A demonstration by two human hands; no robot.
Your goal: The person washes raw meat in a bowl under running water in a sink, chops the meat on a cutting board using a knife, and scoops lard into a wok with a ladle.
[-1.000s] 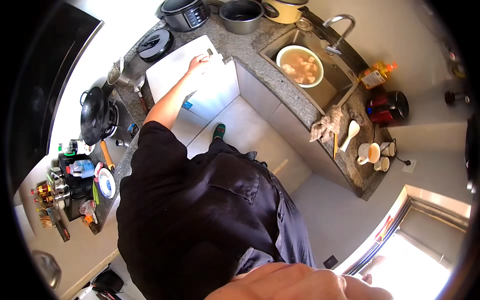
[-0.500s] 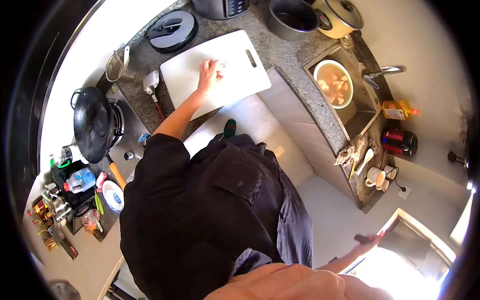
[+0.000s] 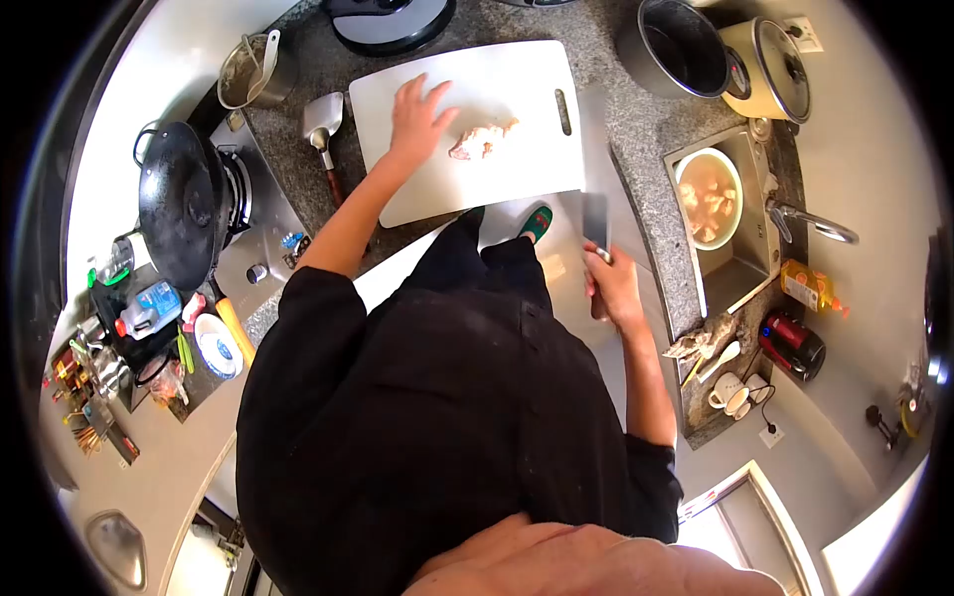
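Note:
My left hand is over the left part of a white cutting board, with its fingers spread and nothing in it. Just right of those fingers lies a small heap of raw meat on the board. My right hand grips the handle of a broad-bladed kitchen knife. The blade points away from me, beside the board's right edge, and apart from the meat. Its far end blends with the bright counter, so the tip is unclear.
A spatula lies left of the board, near a wok on the stove. To the right, a bowl of meat pieces in cloudy liquid stands in the sink. A black pot is at the back right.
My right hand has brought the knife from far out at the lower right to beside the board. My left hand has drawn off the meat and opened. The view has shifted.

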